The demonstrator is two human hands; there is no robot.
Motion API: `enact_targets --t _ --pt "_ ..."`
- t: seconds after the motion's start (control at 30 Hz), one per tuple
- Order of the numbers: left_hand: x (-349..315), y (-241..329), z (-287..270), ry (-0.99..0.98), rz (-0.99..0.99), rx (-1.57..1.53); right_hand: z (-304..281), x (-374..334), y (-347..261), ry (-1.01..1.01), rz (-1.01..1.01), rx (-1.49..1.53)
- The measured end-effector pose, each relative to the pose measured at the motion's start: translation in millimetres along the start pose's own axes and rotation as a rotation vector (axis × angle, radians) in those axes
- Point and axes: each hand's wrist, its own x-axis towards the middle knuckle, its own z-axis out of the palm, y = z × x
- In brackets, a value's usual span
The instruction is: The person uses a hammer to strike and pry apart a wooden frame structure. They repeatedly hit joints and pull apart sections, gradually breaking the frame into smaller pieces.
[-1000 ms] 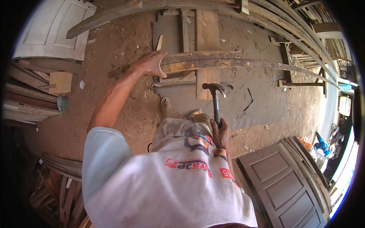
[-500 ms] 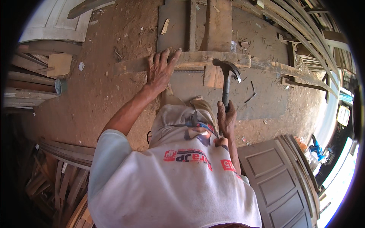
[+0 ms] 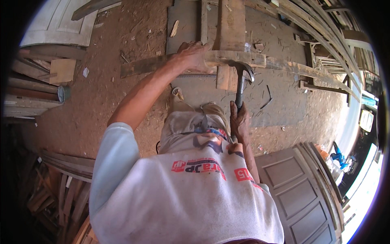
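"Where are the fingers, starting at the left?"

"The left hand (image 3: 191, 55), upper middle of the frame, straddles the worn board (image 3: 252, 59), fingers spread across its width; how tightly, I can't tell. The right hand (image 3: 240, 120), just right of centre, has its fingers wrapped round the handle of the claw hammer (image 3: 240, 89)."

"Is the hammer touching the board?"

"Its head overlaps the board in view; contact I can't judge."

"And around them?"

"The board lies crosswise in the upper middle, over a wide plank (image 3: 231, 26) running to the top edge. A longer timber (image 3: 310, 71) reaches toward the right edge. A dark sheet (image 3: 280, 107) covers part of the floor (image 3: 101, 114)."

"Which step is this?"

"Positioning the board by hand, I'd say, the hammer merely carried. The next move probably calls for a firm left hold, those fingers clear of the hammer head."
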Motion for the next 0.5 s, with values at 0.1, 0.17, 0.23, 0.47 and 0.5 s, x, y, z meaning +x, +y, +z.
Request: enact_targets --t 0.1,0.17,0.23,0.47,0.5 --pt "17 12 -31 -0.272 -0.077 -0.163 -8 0 -7 -0.016 0.01 0.036" --pt "16 10 -33 -0.27 -0.099 -0.175 -18 -2 -14 0.004 0.012 0.155" --pt "18 10 -35 -0.264 -0.071 -0.147 -17 -4 -21 0.093 -0.093 0.271" --pt "22 20 -41 -0.332 -0.109 -0.046 3 22 -7 0.005 -0.018 0.027" --pt "29 9 -36 -0.276 -0.091 -0.078 3 23 -11 0.011 -0.044 0.064"
